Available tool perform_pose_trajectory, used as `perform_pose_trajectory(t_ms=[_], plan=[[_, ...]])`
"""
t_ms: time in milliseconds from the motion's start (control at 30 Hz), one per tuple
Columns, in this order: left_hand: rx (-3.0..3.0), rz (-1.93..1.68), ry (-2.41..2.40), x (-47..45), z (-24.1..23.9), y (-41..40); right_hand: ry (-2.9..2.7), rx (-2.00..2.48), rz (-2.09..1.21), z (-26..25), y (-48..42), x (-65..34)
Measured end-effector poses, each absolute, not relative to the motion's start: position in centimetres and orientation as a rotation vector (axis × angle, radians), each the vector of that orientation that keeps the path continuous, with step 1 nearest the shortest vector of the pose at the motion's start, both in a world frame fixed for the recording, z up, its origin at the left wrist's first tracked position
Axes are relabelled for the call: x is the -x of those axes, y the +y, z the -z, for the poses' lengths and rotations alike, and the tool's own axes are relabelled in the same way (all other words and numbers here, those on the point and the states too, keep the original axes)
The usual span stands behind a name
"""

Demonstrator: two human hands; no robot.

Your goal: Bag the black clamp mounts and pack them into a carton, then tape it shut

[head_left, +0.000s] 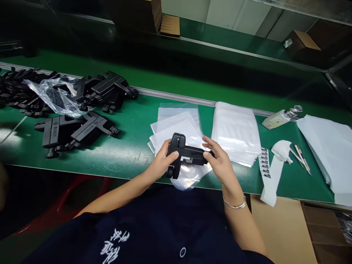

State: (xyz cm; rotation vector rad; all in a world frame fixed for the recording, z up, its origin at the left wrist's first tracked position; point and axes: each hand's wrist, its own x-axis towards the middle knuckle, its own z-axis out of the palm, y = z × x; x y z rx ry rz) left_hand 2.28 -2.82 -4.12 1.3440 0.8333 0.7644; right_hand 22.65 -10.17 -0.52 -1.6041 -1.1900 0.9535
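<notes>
Gripping black part [187, 154] at table edge [82, 169], hands [161, 163] near bags [176, 126].

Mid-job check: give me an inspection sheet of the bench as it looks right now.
Surface: green bench, metal rail along its far edge.
Job's things: black part held above loose clear bags; bag stack just to their right.
Clutter: pile of black parts and crumpled wrap at left; bottle lying on its side, white cloth, label strip hanging over the near edge, white sheets at right.
Grippers: left hand and right hand each grip one end of the black part.
Cables: nothing seen.
Surroundings: cardboard boxes on a second green line behind.
</notes>
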Motion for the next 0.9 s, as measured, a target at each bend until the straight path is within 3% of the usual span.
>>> perform_pose_trajectory(t_ms=[167, 400, 633, 767, 900], plan=[[-1.446, -0.764, 0.830, -2.4, 3.5, -2.9, -1.186, 1.714, -0.883, 0.5, -9.9, -22.6], [-1.037, -0.758, 0.910, -2.8, 4.0, -2.2, -1.024, 1.408, -0.837, 2.1, -12.0, -27.2], [-1.111, -0.823, 0.995, -1.9, 5.0, -1.8, -0.440, 1.968, 0.175, 1.4, -19.2, -45.4], [-1.095, -0.843, 1.008, -2.4, 5.2, -1.3, -0.329, 2.263, 0.126, 1.6, -22.3, -52.2], [-1.094, -0.905, 1.001, -3.9, 4.3, -1.1, -0.451, 2.341, -0.019, 3.5, -20.9, -53.1]])
